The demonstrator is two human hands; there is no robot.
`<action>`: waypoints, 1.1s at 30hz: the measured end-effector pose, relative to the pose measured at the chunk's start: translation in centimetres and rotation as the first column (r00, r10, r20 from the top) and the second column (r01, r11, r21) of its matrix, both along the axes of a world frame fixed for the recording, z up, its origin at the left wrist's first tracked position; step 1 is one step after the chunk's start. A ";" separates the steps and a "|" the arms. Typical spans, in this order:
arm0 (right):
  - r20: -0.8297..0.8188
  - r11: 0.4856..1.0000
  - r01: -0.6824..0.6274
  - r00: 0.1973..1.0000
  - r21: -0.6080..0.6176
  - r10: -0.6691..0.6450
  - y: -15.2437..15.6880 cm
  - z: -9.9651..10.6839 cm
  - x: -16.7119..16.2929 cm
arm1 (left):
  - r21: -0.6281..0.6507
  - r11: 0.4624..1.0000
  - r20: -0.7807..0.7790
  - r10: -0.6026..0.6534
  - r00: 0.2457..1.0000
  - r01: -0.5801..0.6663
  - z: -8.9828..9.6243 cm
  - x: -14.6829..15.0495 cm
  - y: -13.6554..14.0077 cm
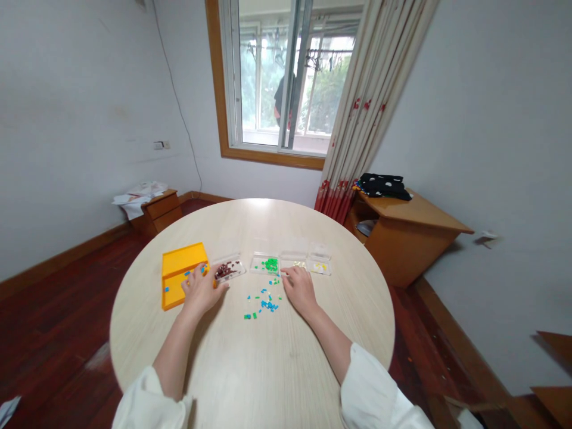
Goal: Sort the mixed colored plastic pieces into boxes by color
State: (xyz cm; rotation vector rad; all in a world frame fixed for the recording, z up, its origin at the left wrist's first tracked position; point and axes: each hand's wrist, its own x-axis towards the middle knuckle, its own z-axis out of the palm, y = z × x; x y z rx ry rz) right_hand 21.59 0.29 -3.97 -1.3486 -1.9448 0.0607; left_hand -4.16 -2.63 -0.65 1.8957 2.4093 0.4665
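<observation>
My left hand (202, 290) is over the right part of the open yellow box (172, 296), its fingers bent and spread apart, the thumb out to the right. A few small blue pieces (167, 289) lie in the box, some close to my fingertips. My right hand (300, 289) rests just in front of a clear box with whitish pieces (298, 264). Its fingers are curled together; whatever is between them is hidden. Between my hands, small blue pieces (269, 305) lie loose on the table with some green pieces (254, 316) and whitish ones.
Open clear boxes hold dark brown pieces (227, 270), green pieces (270, 264) and yellow pieces (320, 267) along the round table (286, 363). Beyond it are a wooden desk (415, 217) with black cloth (385, 186), a small cabinet (161, 210) and a curtain (357, 119).
</observation>
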 end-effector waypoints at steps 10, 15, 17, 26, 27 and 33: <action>0.079 0.998 0.054 0.995 0.017 -0.055 0.0 0.0 -0.3 | -0.080 0.996 -0.058 -0.032 0.998 0.027 -0.6 0.2 0.6; 0.112 0.999 0.049 0.992 0.024 -0.051 0.2 0.0 -0.5 | -0.009 1.000 -0.096 -0.013 0.995 0.013 -0.8 0.8 0.9; 0.134 0.999 0.037 0.990 0.023 -0.040 0.4 -0.1 -0.5 | 0.026 1.000 -0.112 -0.011 0.994 0.015 -1.2 1.0 1.1; 0.170 0.999 0.021 0.985 0.024 -0.025 1.7 0.0 -0.7 | 0.148 0.989 -0.144 0.002 0.990 0.019 -2.0 1.8 2.4; 0.169 1.000 0.020 0.985 0.024 -0.024 1.9 0.0 -0.7 | 0.150 0.989 -0.144 0.003 0.990 0.019 -2.0 1.9 2.6; 0.181 0.999 0.044 0.983 0.004 -0.045 2.6 0.0 -0.9 | 0.141 0.990 -0.151 0.008 0.988 0.014 -2.0 2.1 3.9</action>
